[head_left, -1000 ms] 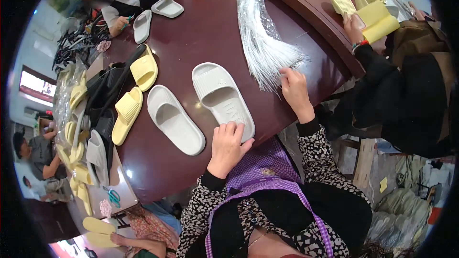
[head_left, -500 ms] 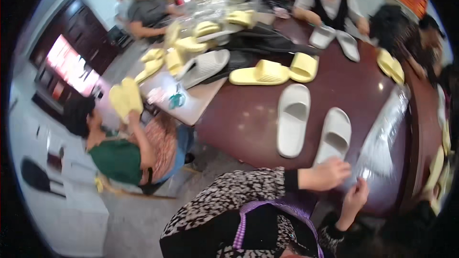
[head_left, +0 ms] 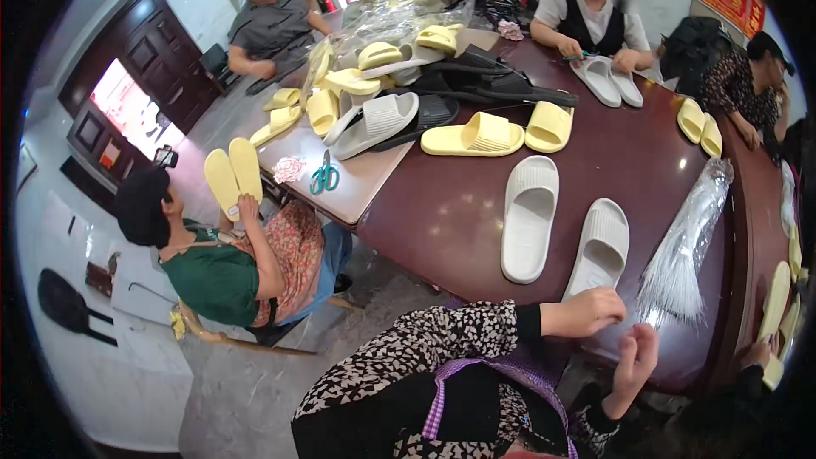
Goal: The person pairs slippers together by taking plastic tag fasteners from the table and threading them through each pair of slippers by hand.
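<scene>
Pale slippers (head_left: pixel 525 242) lay on a maroon table (head_left: pixel 438 238), heaped footwear (head_left: pixel 382 119) beyond, grey floor (head_left: pixel 246 395) below; left hand (head_left: pixel 586 313), right hand (head_left: pixel 632 365): grip couldn't be told.

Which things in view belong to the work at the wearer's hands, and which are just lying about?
Likely in the work:
- grey slippers, nearest the left hand
- white strands, near the right hand

Likely just lying about:
- scissors
- pink flower beside them
</scene>
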A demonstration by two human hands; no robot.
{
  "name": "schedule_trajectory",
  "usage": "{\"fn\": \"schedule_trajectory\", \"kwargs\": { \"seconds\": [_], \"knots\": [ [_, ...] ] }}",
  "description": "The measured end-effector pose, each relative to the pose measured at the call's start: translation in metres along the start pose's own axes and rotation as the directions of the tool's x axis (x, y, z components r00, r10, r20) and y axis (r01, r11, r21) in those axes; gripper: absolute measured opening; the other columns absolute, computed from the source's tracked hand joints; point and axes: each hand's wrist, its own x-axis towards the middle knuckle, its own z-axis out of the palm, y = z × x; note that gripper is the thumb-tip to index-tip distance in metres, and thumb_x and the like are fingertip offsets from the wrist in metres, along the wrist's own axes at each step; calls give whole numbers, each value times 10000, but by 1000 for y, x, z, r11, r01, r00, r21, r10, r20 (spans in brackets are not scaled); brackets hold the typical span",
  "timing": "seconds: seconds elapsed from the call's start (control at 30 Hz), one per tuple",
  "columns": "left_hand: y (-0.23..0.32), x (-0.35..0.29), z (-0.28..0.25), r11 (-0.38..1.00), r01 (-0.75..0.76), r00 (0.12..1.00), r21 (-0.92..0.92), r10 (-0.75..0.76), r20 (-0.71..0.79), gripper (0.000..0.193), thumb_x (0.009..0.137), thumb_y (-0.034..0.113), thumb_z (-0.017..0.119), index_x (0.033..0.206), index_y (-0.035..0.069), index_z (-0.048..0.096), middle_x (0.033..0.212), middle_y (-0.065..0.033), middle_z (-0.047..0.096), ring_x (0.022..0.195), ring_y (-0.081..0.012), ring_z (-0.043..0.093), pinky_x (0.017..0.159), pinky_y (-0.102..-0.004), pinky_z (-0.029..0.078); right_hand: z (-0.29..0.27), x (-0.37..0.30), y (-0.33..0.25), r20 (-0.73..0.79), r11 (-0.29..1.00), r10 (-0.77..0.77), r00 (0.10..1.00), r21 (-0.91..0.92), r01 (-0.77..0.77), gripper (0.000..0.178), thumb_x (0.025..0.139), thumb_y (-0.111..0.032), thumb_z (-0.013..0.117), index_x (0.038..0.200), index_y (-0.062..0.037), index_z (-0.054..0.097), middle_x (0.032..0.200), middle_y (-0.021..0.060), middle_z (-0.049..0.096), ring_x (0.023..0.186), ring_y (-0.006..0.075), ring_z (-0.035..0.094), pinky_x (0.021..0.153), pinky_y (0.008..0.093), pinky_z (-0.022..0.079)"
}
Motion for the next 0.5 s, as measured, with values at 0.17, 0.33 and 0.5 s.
{"fn": "schedule_trajectory", "kwargs": {
  "seconds": [0.17,0.33,0.5],
  "knots": [
    [13,-6,-12,987,157,984,-47,-160,-81,86,808,35,602,890,9,603,857,-111,612,827,-296,578,754,-375,469,-19,55,18,22,881,-206,978,-430,195,517,860,-36,591,1344,6,413,1201,142,560,1099,228,537,947,317,400],
    [34,-5,-25,914,300,934,-273,-340,-113,73,866,26,575,926,-5,603,880,-92,626,842,-207,601,757,-306,481,-22,105,45,144,550,-99,985,-817,175,678,800,-103,649,1404,-35,347,1382,169,441,1298,325,379,1069,412,280],
    [46,-8,-44,865,380,904,-328,-422,-65,72,896,24,554,939,-6,604,887,-70,637,872,-140,600,787,-271,480,-33,120,95,124,435,-26,992,-892,123,734,783,-190,674,1418,-58,330,1415,151,407,1334,336,321,1093,437,232]
  ]
}}
